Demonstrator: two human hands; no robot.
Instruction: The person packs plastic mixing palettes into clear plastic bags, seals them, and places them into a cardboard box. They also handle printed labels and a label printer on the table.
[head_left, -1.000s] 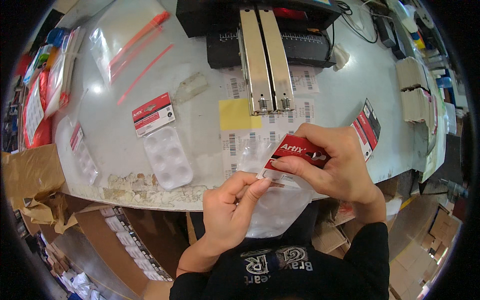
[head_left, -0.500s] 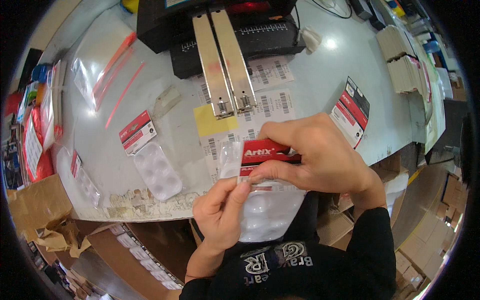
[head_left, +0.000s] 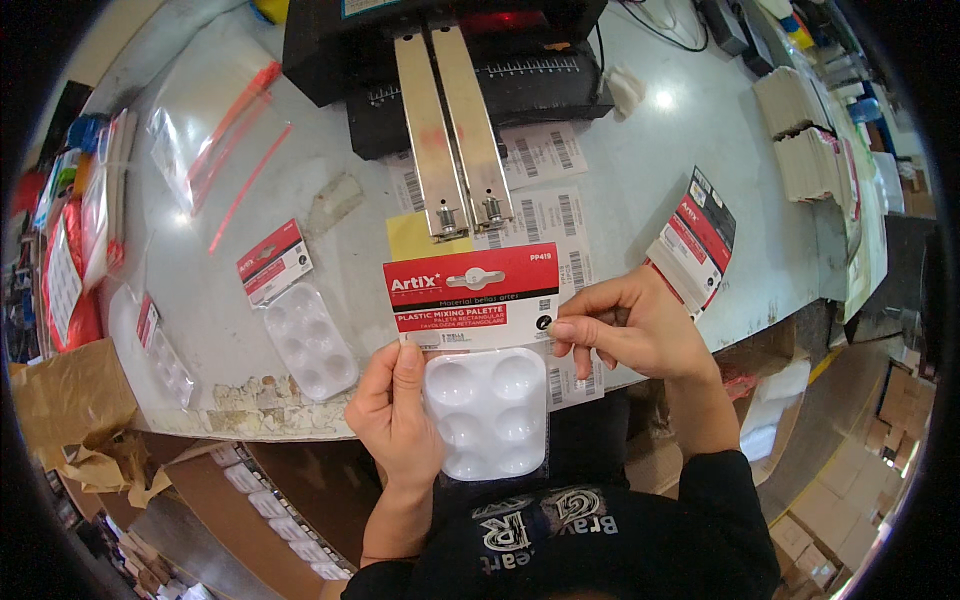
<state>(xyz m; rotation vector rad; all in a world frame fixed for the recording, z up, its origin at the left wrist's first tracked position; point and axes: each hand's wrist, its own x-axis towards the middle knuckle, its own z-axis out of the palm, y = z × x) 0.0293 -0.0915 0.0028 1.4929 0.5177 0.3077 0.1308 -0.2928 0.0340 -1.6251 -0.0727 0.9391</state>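
Observation:
In front of me is a white plastic paint palette (head_left: 487, 415) with rounded wells, in a clear bag topped by a red, black and white header card (head_left: 475, 295). My left hand (head_left: 400, 415) pinches the card's lower left corner, thumb on the front. At the card's right edge, the thumb of my right hand (head_left: 635, 325) overlaps the border, with the fingers curled behind it. The card faces me, flat, and the palette hangs below it over the table's front edge.
Two more carded palettes (head_left: 310, 340) (head_left: 165, 355) lie on the left. A stack of header cards (head_left: 692, 240) sits at the right. A black machine with two metal rails (head_left: 455, 130) stands at the back over barcode label sheets (head_left: 540, 215). Cardboard boxes (head_left: 235, 510) are below.
The header card has come down flat and turned to face me, with the palette now fully visible below it. My right hand has moved from over the card to its right edge.

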